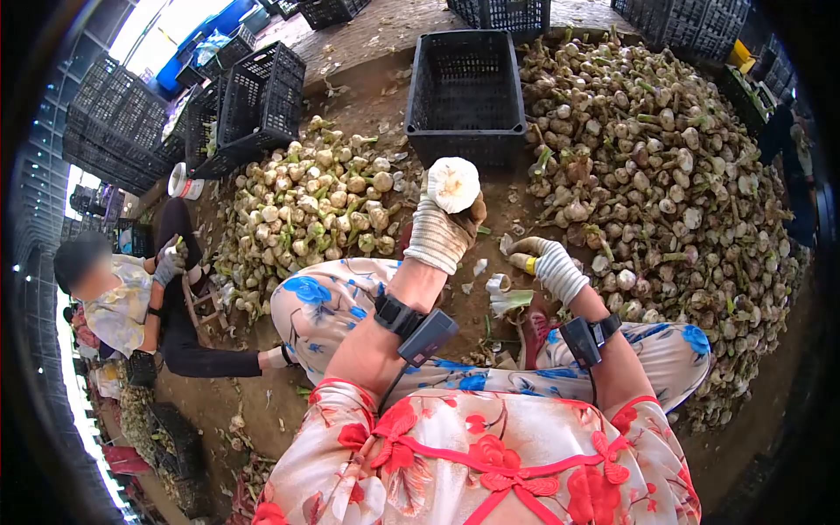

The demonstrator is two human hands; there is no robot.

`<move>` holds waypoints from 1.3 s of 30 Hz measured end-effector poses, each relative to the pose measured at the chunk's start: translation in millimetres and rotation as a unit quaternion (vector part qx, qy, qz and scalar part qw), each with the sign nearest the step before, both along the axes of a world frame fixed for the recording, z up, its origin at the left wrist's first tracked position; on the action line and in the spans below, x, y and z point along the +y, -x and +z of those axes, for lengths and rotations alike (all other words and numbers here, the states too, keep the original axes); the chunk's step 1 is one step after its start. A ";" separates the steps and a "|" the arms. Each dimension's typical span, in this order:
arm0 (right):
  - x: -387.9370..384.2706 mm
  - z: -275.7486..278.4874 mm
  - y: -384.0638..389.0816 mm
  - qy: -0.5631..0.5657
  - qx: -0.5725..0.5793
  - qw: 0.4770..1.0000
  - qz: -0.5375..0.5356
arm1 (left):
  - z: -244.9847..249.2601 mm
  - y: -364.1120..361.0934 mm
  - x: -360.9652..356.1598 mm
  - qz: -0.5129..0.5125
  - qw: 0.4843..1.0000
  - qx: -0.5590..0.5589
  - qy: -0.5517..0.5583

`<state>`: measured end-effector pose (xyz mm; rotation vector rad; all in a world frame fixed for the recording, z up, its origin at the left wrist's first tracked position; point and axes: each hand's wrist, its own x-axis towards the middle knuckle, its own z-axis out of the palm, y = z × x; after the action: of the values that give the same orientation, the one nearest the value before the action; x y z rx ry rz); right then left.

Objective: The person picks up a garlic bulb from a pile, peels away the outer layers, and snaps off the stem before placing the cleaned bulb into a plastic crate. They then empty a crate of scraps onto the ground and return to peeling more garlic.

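Note:
My left hand (442,229), in a striped work glove, is raised and shut on a white garlic bulb (454,183), its cut base facing me. My right hand (549,264), also gloved, hangs lower to the right, closed around a small tool with a yellow handle (529,262). Both wrists carry black strapped devices. A large heap of untrimmed garlic with stems (665,166) lies to the right, and a smaller heap of garlic bulbs (315,201) lies to the left.
An empty black plastic crate (465,87) stands straight ahead on the dirt floor, with more crates (254,101) stacked at left and behind. Another person (131,302) sits low at left, hand on the ground. Garlic skins litter the floor by my knees.

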<state>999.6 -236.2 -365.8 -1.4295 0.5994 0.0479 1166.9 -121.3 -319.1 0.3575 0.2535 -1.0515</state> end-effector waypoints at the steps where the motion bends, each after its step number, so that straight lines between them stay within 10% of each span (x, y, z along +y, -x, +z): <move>1: -0.1 -1.2 -1.2 0.044 0.009 0.999 0.005 | -2.5 0.7 1.0 0.002 1.000 -0.010 -0.019; 5: 7.5 15.0 -10.0 0.018 0.032 0.999 0.002 | -7.1 5.3 2.5 0.048 0.997 -0.030 -0.057; 7: 16.4 21.3 -21.0 0.141 -0.224 0.963 -0.053 | -11.1 10.1 1.8 0.041 0.992 -0.049 -0.105; 10: 26.9 54.5 -46.0 0.172 -0.300 0.937 -0.038 | -13.7 19.1 -1.2 0.010 0.989 -0.042 -0.139; 15: 37.7 79.0 -75.2 0.042 -0.307 0.951 -0.003 | -1.3 37.1 21.7 0.028 0.978 -0.162 -0.128; 16: 35.1 77.4 -78.8 -0.007 -0.302 0.953 -0.005 | -7.4 23.3 29.0 -0.008 0.879 -0.407 -0.249; 20: 38.9 99.9 -89.7 -0.046 -0.303 0.950 0.060 | -28.8 15.0 62.9 0.003 0.749 -0.582 -0.316; 24: 79.3 125.1 -107.7 -0.057 -0.350 0.925 0.136 | -5.9 -14.9 81.5 0.127 0.874 -0.436 -0.170; 27: 80.6 142.3 -112.0 0.053 -0.373 0.915 0.143 | 68.7 -36.7 134.0 0.199 0.631 -0.620 -0.422; 30: 76.8 133.9 -105.3 0.020 -0.254 0.962 0.102 | 95.2 -76.5 200.1 0.299 0.678 -0.559 -0.372; 35: 57.5 67.3 -82.6 0.051 -0.152 0.982 0.098 | 46.2 -137.8 286.5 0.371 0.574 -0.476 -0.554; 39: 44.8 29.1 -56.1 0.105 -0.083 0.985 0.109 | -21.5 -174.6 343.2 0.259 0.394 -0.433 -0.768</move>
<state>1055.7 -191.4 -336.7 -1.6813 0.3156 0.0393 1341.5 221.9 -340.6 2.2900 0.2784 0.4793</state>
